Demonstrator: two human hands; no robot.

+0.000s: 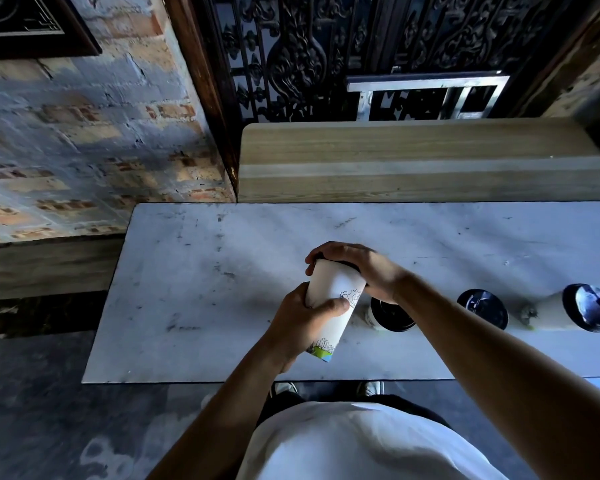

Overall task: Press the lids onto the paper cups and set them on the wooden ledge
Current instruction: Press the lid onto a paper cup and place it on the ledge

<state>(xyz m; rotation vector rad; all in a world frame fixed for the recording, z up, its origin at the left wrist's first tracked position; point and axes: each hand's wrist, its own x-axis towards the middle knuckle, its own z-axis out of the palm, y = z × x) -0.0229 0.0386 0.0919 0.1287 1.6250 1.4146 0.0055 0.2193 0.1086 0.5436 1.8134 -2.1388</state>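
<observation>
Gripping a white paper cup (333, 299) tilted above the desk (201, 271) near its front edge, the left hand (302, 320) wraps the body; the right hand (357, 268) closes over its black lid (340, 264). Behind the desk's far edge lies the wooden ledge (413, 161).

head-worn view, steeply down over the near table (194, 271)
</observation>
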